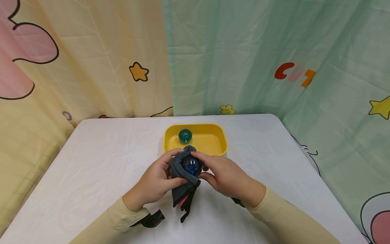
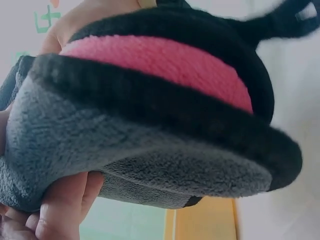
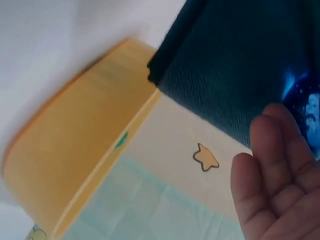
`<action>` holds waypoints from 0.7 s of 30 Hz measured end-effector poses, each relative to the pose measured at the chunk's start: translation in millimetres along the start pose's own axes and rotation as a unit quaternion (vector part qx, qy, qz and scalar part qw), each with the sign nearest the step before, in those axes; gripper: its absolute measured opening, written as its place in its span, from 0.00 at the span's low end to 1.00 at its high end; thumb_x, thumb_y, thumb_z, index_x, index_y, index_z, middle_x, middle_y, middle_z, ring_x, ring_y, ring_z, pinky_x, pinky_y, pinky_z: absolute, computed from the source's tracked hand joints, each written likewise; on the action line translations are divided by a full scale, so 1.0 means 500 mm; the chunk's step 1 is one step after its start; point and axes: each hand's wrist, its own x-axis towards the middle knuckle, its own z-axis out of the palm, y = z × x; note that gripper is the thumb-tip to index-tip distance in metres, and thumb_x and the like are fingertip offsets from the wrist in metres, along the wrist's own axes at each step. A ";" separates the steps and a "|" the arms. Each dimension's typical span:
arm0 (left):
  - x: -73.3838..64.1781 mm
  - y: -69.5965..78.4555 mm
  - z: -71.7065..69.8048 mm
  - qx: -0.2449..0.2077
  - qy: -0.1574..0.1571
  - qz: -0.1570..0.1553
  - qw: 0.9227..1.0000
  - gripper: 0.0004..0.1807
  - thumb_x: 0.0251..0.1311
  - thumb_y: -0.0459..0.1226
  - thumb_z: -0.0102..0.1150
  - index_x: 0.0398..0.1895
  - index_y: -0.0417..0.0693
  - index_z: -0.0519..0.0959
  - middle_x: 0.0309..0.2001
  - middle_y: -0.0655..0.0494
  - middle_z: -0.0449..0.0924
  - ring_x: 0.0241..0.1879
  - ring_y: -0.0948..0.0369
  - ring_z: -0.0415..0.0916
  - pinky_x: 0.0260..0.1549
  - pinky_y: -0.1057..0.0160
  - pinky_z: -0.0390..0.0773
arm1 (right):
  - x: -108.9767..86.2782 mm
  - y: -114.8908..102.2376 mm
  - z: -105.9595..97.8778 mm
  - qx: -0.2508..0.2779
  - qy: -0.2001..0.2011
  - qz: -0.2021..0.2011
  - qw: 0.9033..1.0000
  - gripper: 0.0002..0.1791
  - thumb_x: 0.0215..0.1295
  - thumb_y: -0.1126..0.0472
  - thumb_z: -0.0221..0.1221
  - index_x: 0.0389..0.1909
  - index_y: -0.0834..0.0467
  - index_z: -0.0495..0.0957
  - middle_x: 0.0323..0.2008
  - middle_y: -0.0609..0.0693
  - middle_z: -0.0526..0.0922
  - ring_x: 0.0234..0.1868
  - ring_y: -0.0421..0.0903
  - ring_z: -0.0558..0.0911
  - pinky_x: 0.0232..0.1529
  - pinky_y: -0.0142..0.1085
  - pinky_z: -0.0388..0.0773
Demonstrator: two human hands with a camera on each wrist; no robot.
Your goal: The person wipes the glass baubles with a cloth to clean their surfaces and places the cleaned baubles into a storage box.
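Observation:
A clear dark-blue ball (image 1: 192,166) sits in a fold of a grey cloth (image 1: 180,191) with black edging, above the table in front of the tray. My left hand (image 1: 153,181) grips the cloth from the left, thumb in front. From the right, my right hand (image 1: 226,174) holds the ball between thumb and fingers. In the left wrist view the fleecy cloth (image 2: 65,130) bends over the fingers, and a pink layer shows between its black edges. The right wrist view catches the ball (image 3: 312,115) beside the right fingertips (image 3: 267,132).
Just beyond the hands stands a yellow tray (image 1: 210,142) with a clear green ball (image 1: 185,136) in its left part. White cloth covers the table (image 1: 115,152). Printed curtains (image 1: 231,57) hang behind it and along the sides.

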 end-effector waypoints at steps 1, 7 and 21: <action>0.000 0.000 0.001 0.000 -0.001 0.000 1.000 0.40 0.61 0.24 0.71 0.75 0.44 0.64 0.61 0.35 0.80 0.52 0.61 0.86 0.48 0.63 0.89 | 0.000 -0.001 0.002 0.019 -0.002 0.015 1.000 0.38 0.70 0.59 0.68 0.77 0.60 0.62 0.49 0.50 0.89 0.44 0.43 0.87 0.51 0.38 0.88; 0.001 0.002 0.006 0.009 0.007 -0.006 1.000 0.40 0.61 0.26 0.72 0.75 0.46 0.65 0.60 0.37 0.80 0.51 0.60 0.86 0.47 0.64 0.89 | 0.004 0.000 0.013 0.207 -0.028 0.104 0.972 0.24 0.81 0.57 0.57 0.70 0.63 0.68 0.40 0.48 0.90 0.37 0.38 0.83 0.44 0.32 0.86; -0.001 0.002 0.001 -0.021 0.011 0.007 1.000 0.40 0.61 0.24 0.71 0.74 0.43 0.65 0.60 0.35 0.80 0.51 0.61 0.86 0.49 0.63 0.88 | -0.001 0.003 0.004 -0.037 0.020 -0.028 0.999 0.40 0.69 0.61 0.68 0.79 0.56 0.62 0.52 0.52 0.89 0.49 0.47 0.88 0.54 0.41 0.87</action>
